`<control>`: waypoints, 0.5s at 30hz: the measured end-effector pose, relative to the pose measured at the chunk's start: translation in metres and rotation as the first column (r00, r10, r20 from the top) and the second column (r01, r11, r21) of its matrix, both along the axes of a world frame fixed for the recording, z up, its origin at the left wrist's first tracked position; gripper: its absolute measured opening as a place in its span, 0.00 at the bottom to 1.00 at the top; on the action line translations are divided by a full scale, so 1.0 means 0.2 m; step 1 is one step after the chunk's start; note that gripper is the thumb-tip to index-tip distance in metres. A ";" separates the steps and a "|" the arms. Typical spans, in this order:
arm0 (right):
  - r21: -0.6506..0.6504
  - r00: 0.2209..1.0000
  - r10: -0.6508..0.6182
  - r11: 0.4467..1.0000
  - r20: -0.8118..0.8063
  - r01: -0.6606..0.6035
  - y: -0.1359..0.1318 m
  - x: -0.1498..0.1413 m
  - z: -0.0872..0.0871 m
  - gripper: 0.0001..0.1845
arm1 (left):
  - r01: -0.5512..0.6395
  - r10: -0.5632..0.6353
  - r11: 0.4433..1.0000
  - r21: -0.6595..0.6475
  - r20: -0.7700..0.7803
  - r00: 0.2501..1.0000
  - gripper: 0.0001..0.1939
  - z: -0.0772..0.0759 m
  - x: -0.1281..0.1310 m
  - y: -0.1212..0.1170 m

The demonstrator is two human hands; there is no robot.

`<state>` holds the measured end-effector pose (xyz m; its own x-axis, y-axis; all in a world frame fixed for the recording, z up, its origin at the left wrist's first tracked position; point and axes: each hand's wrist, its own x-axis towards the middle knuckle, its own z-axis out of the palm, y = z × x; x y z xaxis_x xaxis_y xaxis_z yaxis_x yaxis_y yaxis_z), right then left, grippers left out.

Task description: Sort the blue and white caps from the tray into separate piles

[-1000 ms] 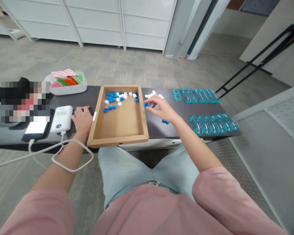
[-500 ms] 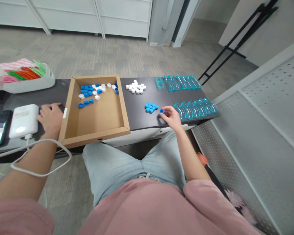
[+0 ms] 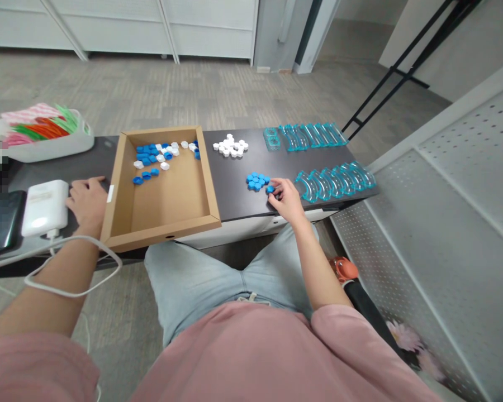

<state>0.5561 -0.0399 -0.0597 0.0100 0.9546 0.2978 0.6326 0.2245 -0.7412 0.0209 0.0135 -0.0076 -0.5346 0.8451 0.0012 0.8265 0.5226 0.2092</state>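
Between the thumb and fingers of my right hand (image 3: 285,199) is a small blue hexagonal piece (image 3: 270,190), low over the dark tabletop or resting on it. Just left of it lies a cluster of blue hexagonal pieces (image 3: 256,181). Farther back a group of white hexagonal pieces (image 3: 230,146) is set close together. My left hand (image 3: 87,202) lies flat on the table with fingers spread, beside the left wall of a shallow cardboard tray (image 3: 212,192). Loose blue pieces (image 3: 145,157) and white pieces (image 3: 164,166) are scattered in the tray's far half.
Clear teal-edged plastic parts stand in a back row (image 3: 312,138) and a front row (image 3: 335,183) at the right. A white power bank (image 3: 45,207) with a cable, a dark phone (image 3: 2,220) and a white bin (image 3: 54,146) of colourful strips sit at the left.
My right hand has carried a blue piece from beside the tray to the right, then slightly left toward the blue cluster. My left hand stays by the tray. The view has shifted right.
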 end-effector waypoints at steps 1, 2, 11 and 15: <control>0.008 1.000 -0.006 1.000 -0.013 0.006 0.00 0.00 -0.01 0.27 | 0.005 -0.005 1.000 0.000 -0.013 1.000 0.36 -0.01 -0.01 0.00; 0.015 1.000 -0.010 1.000 -0.027 0.010 0.00 0.00 -0.02 0.27 | 0.010 -0.010 1.000 -0.001 -0.030 0.999 0.36 -0.02 -0.02 0.01; 0.082 1.000 -0.030 0.996 -0.002 0.030 -0.01 0.00 -0.01 0.08 | 0.023 -0.023 1.000 -0.011 -0.059 0.998 0.34 -0.05 -0.06 0.02; 0.067 0.999 -0.017 0.998 0.033 0.015 -0.02 -0.02 0.00 0.06 | 0.009 -0.010 1.000 -0.027 -0.038 0.999 0.34 -0.02 -0.04 0.02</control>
